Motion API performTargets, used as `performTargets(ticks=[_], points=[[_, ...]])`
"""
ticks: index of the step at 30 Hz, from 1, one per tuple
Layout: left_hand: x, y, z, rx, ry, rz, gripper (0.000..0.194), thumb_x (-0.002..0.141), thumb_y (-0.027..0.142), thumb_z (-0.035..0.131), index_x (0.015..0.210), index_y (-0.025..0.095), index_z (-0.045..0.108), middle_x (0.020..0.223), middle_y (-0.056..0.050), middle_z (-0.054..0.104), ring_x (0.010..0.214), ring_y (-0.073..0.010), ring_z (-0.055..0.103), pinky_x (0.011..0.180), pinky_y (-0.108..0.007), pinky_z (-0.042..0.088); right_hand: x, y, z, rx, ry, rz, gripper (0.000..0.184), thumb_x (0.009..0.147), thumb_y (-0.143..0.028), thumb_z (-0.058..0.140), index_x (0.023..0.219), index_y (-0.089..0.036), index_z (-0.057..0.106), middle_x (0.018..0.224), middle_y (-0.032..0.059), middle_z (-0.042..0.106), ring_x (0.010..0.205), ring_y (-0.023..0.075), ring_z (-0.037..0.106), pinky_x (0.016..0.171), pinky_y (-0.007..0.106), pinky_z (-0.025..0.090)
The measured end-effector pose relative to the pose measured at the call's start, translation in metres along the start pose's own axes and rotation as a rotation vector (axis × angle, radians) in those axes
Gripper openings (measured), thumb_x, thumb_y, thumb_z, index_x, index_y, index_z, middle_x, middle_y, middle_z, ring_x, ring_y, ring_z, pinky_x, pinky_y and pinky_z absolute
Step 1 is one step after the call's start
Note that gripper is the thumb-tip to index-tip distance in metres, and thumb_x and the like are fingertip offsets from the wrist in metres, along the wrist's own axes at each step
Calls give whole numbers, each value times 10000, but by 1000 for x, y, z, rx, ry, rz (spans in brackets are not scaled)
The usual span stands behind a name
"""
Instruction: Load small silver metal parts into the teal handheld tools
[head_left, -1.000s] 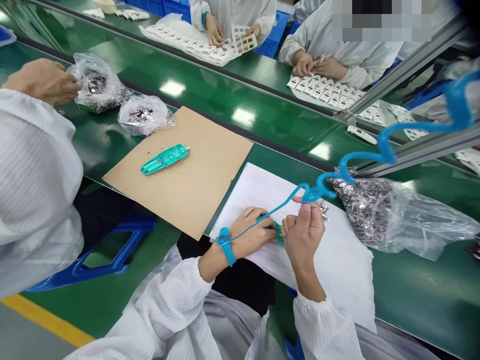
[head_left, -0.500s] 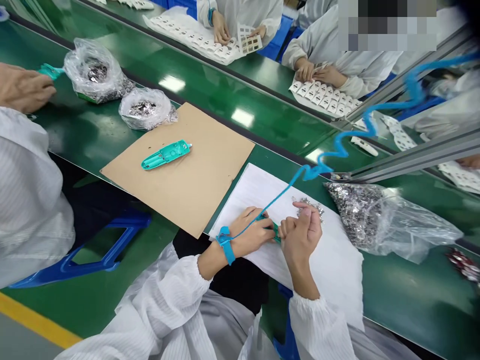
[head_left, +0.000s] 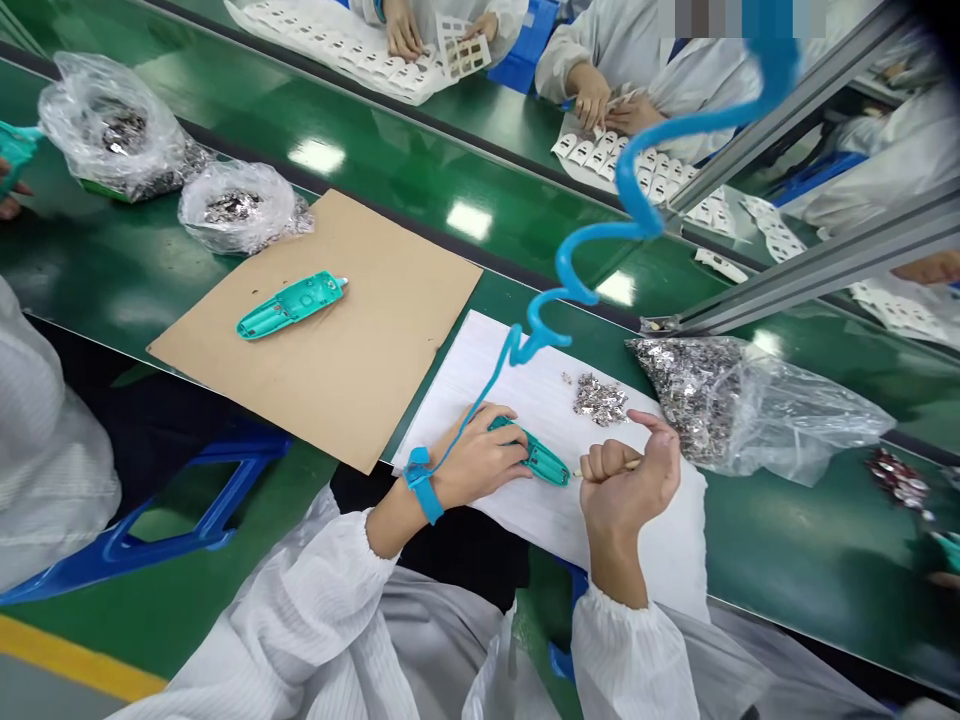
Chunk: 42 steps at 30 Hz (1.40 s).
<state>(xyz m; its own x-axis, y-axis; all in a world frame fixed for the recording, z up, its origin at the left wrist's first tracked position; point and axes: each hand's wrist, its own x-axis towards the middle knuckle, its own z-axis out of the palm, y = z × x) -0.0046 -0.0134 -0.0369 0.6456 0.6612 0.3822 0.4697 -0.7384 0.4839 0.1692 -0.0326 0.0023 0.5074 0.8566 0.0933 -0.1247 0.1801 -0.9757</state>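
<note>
My left hand (head_left: 484, 458), with a blue strap round its wrist, grips a teal plastic housing half (head_left: 547, 463) against the white sheet, fingers curled over its upper end. The housing's lower end points toward my right hand (head_left: 628, 485). That hand is closed around a thin pale stick (head_left: 633, 464), whose small tip shows just off the housing's end; most of the stick is hidden by the fingers. Just beyond both hands lies a heap of small shiny metal pieces (head_left: 600, 399) on the white sheet (head_left: 469, 375).
Another teal housing half (head_left: 292, 305) lies on brown cardboard (head_left: 360, 390) to the left. Bags of metal pieces stand behind it, and a larger bag (head_left: 697, 400) is at right. A coiled blue cord (head_left: 570, 270) crosses above. Co-workers sit opposite and at left.
My right hand has drawn back rightward from the housing, exposing its lower end and the metal heap. My left hand still grips the housing. The neighbour's hand at left has shifted, and the view has moved slightly.
</note>
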Motion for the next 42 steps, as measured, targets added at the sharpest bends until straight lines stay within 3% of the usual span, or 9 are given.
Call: performTargets(ticks=[7,16,27,42], points=[[2,-1,-1,-4,-68,-27,278,965,442,540,960,219,706,1077,19,706,1194,-234,493,1013,-395,378,-6,5,2,2,-25,0,316,959,-537,600,956,-225,548,420,-146,227,340,73,92,342,155,181],[2,-1,-2,1,-58,-6,308,977,448,505,933,223,712,1049,-2,701,1172,-221,496,1010,-380,390,-9,2,6,-43,-22,-70,334,972,-552,579,940,-222,541,403,-144,246,328,72,108,345,154,190],[2,-2,2,-90,-54,-42,273,961,414,547,925,195,704,1027,0,710,1182,-231,487,1047,-393,397,-10,21,6,-80,-50,-99,311,1012,-519,548,889,-234,532,420,-135,252,321,80,137,330,171,172],[2,-2,0,-66,-68,-27,305,967,431,530,923,197,721,1057,-6,710,1164,-240,487,1031,-401,382,-21,13,-2,14,-22,-124,297,1019,-484,537,888,-218,538,409,-140,236,336,71,105,352,145,193]])
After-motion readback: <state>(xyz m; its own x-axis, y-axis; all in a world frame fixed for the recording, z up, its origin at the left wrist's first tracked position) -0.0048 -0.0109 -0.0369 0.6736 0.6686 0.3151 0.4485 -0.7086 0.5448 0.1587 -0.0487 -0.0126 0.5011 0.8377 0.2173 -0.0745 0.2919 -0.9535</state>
